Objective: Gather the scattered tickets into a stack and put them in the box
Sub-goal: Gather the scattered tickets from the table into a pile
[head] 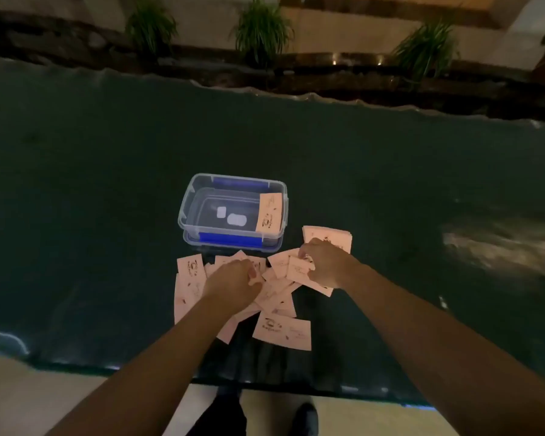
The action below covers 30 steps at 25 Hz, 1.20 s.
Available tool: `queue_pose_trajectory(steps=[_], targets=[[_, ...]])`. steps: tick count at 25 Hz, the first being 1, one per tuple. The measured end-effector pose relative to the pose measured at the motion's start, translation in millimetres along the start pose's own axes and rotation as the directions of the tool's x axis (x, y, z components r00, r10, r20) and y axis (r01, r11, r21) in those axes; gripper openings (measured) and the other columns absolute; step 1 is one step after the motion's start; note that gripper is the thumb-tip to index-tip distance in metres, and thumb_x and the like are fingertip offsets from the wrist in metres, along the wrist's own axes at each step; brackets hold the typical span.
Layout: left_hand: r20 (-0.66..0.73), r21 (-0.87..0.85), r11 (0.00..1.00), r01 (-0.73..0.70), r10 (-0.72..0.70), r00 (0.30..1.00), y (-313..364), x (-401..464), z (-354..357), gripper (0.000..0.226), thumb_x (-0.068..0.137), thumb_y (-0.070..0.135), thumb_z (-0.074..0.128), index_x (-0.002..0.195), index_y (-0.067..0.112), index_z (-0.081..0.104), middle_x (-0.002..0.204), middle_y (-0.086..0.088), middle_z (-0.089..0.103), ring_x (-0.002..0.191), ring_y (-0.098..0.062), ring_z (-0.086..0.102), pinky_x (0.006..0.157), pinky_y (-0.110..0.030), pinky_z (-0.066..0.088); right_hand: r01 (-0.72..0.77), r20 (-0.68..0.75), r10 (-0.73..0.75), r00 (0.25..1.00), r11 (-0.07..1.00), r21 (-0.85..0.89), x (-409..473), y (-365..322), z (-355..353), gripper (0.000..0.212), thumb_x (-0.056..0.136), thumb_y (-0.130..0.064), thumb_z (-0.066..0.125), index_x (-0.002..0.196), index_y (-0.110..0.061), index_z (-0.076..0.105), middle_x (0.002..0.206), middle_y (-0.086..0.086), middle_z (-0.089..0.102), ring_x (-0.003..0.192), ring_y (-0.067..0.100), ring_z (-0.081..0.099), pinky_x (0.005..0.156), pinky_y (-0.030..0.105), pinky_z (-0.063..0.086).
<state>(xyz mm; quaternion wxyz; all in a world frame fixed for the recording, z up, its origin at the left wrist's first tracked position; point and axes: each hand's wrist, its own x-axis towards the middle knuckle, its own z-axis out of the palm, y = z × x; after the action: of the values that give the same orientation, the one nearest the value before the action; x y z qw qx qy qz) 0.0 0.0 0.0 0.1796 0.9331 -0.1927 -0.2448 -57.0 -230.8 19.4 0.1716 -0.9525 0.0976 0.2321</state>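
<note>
Dark tabletop (pixel 107 184), gathering barely begun. Clear box (pixel 186 212) open, just beyond the pile, one ticket (pixel 268 213) leaning inside its right wall. Scattered tickets (pixel 282 331) mostly loose and overlapping. Left hand (pixel 233 283) curled onto the heap; right hand (pixel 323 262) pinching a few. Small stack (pixel 328 236) beside. Print unreadable.

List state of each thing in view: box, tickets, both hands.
box: open, no lid on top, sits on a blue lid
ticket in box: leaning against the right inner wall
scattered tickets: loose, overlapping on the table in front of the box
small stack: right of the box, partly squared
left hand: down on the pile, fingers curled on tickets
right hand: pinching tickets near the stack
</note>
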Motion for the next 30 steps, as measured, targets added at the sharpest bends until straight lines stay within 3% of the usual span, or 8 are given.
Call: queue_pose_trajectory(steps=[4, 6, 9, 13, 16, 22, 25, 30], targets=[[0.080, 0.057, 0.998, 0.003, -0.007, 0.997, -10, 5, 23, 0.032, 0.093, 0.046, 0.065, 0.120, 0.029, 0.061, 0.113, 0.007, 0.064, 0.098, -0.010, 0.056, 0.086, -0.030, 0.047, 0.000, 0.107, 0.014, 0.994, 0.992, -0.129, 19, -2, 13, 0.069, 0.092, -0.015, 0.075, 0.154, -0.026, 0.046, 0.156, 0.002, 0.045, 0.141, 0.025, 0.045, 0.108, 0.040, 0.046], [0.083, 0.057, 0.998, -0.014, 0.009, 0.997, -12, 6, 32, 0.048, 0.089, 0.048, 0.068, 0.131, 0.028, 0.055, 0.132, 0.002, 0.060, 0.115, -0.016, 0.055, 0.097, -0.037, 0.050, 0.020, 0.125, 0.001, 0.992, 0.985, -0.170, 29, -2, 19, 0.080, 0.090, -0.017, 0.078, 0.159, -0.024, 0.037, 0.166, 0.002, 0.036, 0.150, 0.026, 0.035, 0.116, 0.045, 0.041], [0.081, 0.197, 0.978, -0.073, 0.058, 0.995, -13, 6, 44, 0.079, 0.082, 0.057, 0.072, 0.147, 0.027, 0.040, 0.152, -0.002, 0.046, 0.141, -0.027, 0.043, 0.112, -0.048, 0.044, 0.044, 0.138, -0.015, 0.990, 0.977, -0.211, 39, -3, 24, 0.094, 0.086, -0.015, 0.082, 0.163, -0.028, 0.029, 0.173, 0.001, 0.025, 0.158, 0.026, 0.022, 0.121, 0.049, 0.033], [0.146, 0.285, 0.951, -0.121, 0.081, 0.986, -7, 5, 57, 0.097, 0.078, 0.063, 0.073, 0.154, 0.022, 0.029, 0.160, -0.006, 0.037, 0.147, -0.030, 0.034, 0.116, -0.055, 0.035, 0.024, 0.168, 0.008, 0.986, 0.982, -0.187, 45, -2, 30, 0.101, 0.084, -0.015, 0.083, 0.164, -0.029, 0.023, 0.169, 0.002, 0.033, 0.155, 0.027, 0.029, 0.119, 0.050, 0.036], [0.149, 0.261, 0.958, -0.118, 0.081, 0.985, -6, 8, 62, 0.098, 0.081, 0.053, 0.077, 0.157, 0.021, 0.025, 0.162, -0.006, 0.035, 0.149, -0.029, 0.032, 0.119, -0.052, 0.034, 0.030, 0.190, 0.010, 0.982, 0.978, -0.206, 44, 1, 32, 0.104, 0.084, -0.021, 0.086, 0.166, -0.025, 0.021, 0.169, 0.006, 0.033, 0.155, 0.029, 0.029, 0.120, 0.050, 0.034], [0.081, -0.051, 0.997, -0.064, 0.068, 0.994, -14, 14, 65, 0.089, 0.080, 0.034, 0.083, 0.153, 0.026, 0.033, 0.155, 0.000, 0.042, 0.145, -0.023, 0.036, 0.119, -0.047, 0.035, 0.118, 0.236, -0.082, 0.968, 0.983, -0.140, 34, 5, 41, 0.087, 0.083, -0.017, 0.086, 0.157, -0.026, 0.042, 0.156, 0.004, 0.043, 0.143, 0.025, 0.040, 0.112, 0.045, 0.042], [0.058, -0.023, 0.990, -0.138, 0.140, 0.989, -15, 15, 66, 0.070, 0.088, 0.032, 0.073, 0.149, 0.024, 0.039, 0.153, -0.001, 0.041, 0.142, -0.021, 0.039, 0.118, -0.042, 0.034, 0.113, 0.254, -0.090, 0.963, 0.991, -0.078, 28, 4, 49, 0.087, 0.082, -0.017, 0.086, 0.156, -0.026, 0.042, 0.162, 0.001, 0.042, 0.149, 0.025, 0.037, 0.118, 0.048, 0.037], [-0.004, -0.024, 0.966, -0.256, 0.256, 0.967, -33, 2, 61, 0.049, 0.093, 0.031, 0.067, 0.139, 0.023, 0.052, 0.144, 0.001, 0.049, 0.130, -0.012, 0.043, 0.116, -0.039, 0.039, 0.098, 0.207, -0.088, 0.974, 0.995, -0.036, 15, 0, 57, 0.082, 0.084, -0.023, 0.083, 0.154, -0.028, 0.041, 0.153, 0.002, 0.048, 0.142, 0.024, 0.040, 0.112, 0.046, 0.041]])
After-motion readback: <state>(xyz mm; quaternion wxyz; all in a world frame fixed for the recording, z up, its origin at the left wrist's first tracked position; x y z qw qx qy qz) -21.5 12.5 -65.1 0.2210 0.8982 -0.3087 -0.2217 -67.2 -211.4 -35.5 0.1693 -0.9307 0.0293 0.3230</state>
